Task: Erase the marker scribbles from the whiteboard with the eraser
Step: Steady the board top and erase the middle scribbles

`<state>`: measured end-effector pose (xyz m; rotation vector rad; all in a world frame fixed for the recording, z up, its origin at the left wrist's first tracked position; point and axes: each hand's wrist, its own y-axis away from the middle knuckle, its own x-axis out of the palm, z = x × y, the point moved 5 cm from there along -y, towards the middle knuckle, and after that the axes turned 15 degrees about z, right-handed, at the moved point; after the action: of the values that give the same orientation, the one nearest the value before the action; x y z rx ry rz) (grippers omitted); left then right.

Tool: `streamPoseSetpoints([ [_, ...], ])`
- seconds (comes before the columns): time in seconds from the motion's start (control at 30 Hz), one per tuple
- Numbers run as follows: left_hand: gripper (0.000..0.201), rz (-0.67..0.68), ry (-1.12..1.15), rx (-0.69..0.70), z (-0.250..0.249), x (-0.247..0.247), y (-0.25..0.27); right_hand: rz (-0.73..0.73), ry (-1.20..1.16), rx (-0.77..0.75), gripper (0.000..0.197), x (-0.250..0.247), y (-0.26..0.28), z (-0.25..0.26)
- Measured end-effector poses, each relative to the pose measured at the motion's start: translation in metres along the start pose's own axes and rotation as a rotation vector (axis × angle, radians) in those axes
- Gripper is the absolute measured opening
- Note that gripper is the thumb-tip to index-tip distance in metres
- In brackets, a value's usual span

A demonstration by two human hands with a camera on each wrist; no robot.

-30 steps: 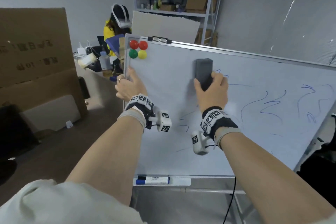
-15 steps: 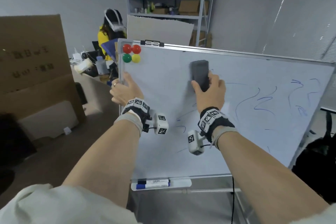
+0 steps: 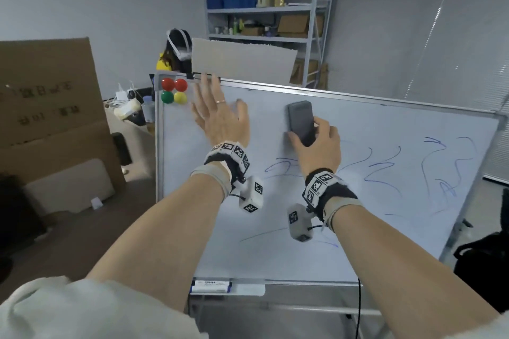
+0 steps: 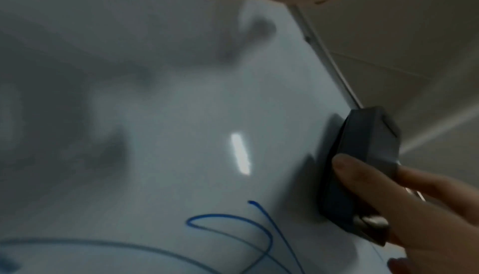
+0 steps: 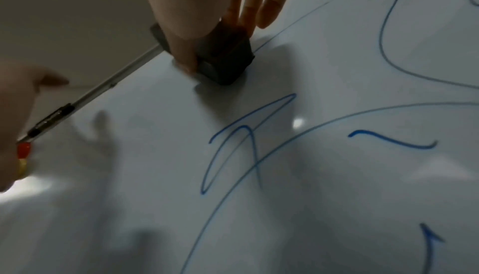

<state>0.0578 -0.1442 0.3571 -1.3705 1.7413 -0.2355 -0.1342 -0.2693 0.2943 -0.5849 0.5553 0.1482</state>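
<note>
A white whiteboard (image 3: 358, 242) on a stand fills the middle of the head view. Blue marker scribbles (image 3: 385, 165) run across its middle and right part, also clear in the right wrist view (image 5: 246, 141). My right hand (image 3: 316, 146) grips the lower end of a dark grey eraser (image 3: 300, 121), which lies flat against the upper middle of the board (image 5: 223, 59). My left hand (image 3: 217, 113) is spread with straight fingers in front of the board's upper left area, holding nothing; its picture is blurred. In the left wrist view the eraser (image 4: 362, 165) shows at the right.
Four round magnets (image 3: 174, 91) sit at the board's top left corner. A blue-capped marker (image 3: 210, 286) lies in the tray below. Cardboard boxes (image 3: 46, 118) stand to the left. Behind are a shelf (image 3: 264, 25) and a seated person (image 3: 176, 52). A black bag (image 3: 484, 261) is at the right.
My left hand has let go of the board's left edge and moved up and right, spread open before the board. The right hand keeps the eraser on the upper middle of the board.
</note>
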Motion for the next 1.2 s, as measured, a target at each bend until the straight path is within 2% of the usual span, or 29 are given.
streamPoseSetpoints([
  [0.1,0.064,0.128,-0.114,0.178,-0.048,0.025,-0.003,-0.079,-0.03,0.095,0.063,-0.014,-0.004,-0.036],
  [0.2,0.06,0.257,-0.212,0.187,-0.066,0.053,-0.005,-0.16,-0.065,0.248,0.062,-0.033,-0.007,-0.082],
  [0.27,0.06,0.277,-0.234,0.16,-0.067,0.061,-0.01,-0.212,-0.09,0.309,0.061,-0.039,-0.006,-0.103],
  [0.37,0.06,0.255,-0.198,0.154,-0.063,0.064,-0.017,-0.201,-0.132,0.196,0.058,-0.024,-0.007,-0.09],
  [0.5,0.063,0.229,-0.174,0.183,-0.053,0.066,-0.016,0.176,-0.168,-0.119,0.058,0.029,-0.011,-0.031],
  [0.53,0.063,0.212,-0.175,0.192,-0.05,0.064,-0.017,0.216,-0.144,-0.163,0.06,0.036,-0.011,-0.023],
  [0.6,0.062,0.181,-0.176,0.209,-0.044,0.063,-0.022,0.189,-0.118,-0.166,0.062,0.041,-0.012,-0.022],
  [0.67,0.063,0.172,-0.183,0.229,-0.041,0.066,-0.024,0.092,-0.105,-0.084,0.061,0.033,-0.012,-0.038],
  [0.8,0.064,0.128,-0.174,0.231,-0.043,0.076,-0.023,-0.129,-0.072,0.148,0.063,-0.005,-0.015,-0.101],
  [0.93,0.057,0.039,-0.128,0.178,-0.054,0.084,-0.013,-0.196,0.002,0.372,0.067,-0.041,-0.01,-0.157],
  [1.03,0.055,0.015,-0.111,0.095,-0.069,0.09,-0.01,-0.192,-0.066,0.322,0.069,-0.047,-0.014,-0.163],
  [1.1,0.055,0.048,-0.113,0.08,-0.09,0.101,-0.006,-0.081,-0.148,0.246,0.068,-0.051,-0.025,-0.158],
  [1.2,0.058,0.192,-0.162,0.198,-0.154,0.144,0.016,0.118,-0.019,0.023,0.063,-0.075,-0.046,-0.163],
])
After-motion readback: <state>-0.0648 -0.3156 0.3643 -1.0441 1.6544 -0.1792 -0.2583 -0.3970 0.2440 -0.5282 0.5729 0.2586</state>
